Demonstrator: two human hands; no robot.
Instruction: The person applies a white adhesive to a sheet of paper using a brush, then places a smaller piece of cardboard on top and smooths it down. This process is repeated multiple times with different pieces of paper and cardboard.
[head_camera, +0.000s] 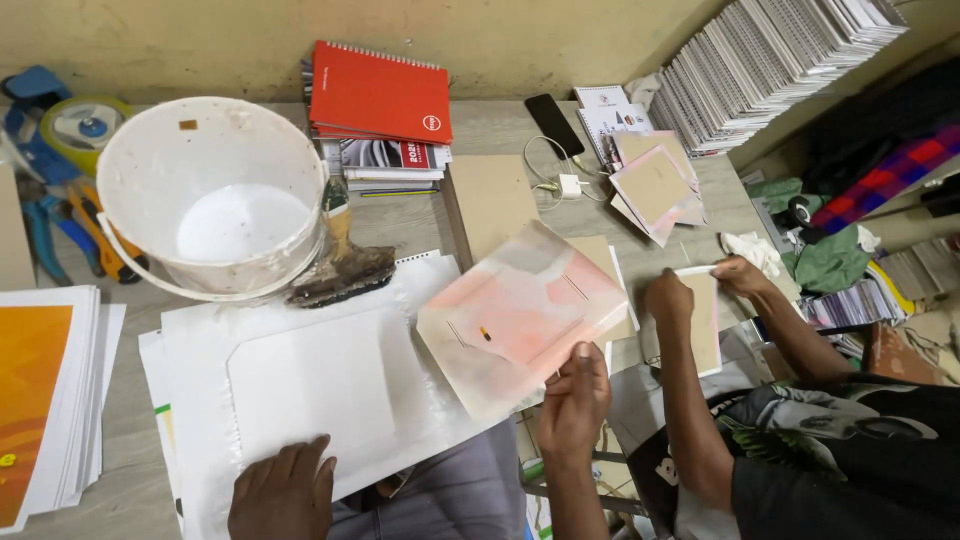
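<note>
The left hand lies flat and open on a white sheet, smooth with clipped corners. The right hand pinches the near edge of a stiff square cover, marbled pink and cream. Beyond the sheet stands a round white bucket with a glue-crusted brush.

Counter crowded. White bucket and glue brush block far left; red notebook stack behind. Orange sheet pile fills left edge. Co-worker's arms close the right side. Free passage: bare strip mid-counter near brown board, over flat white sheets.
</note>
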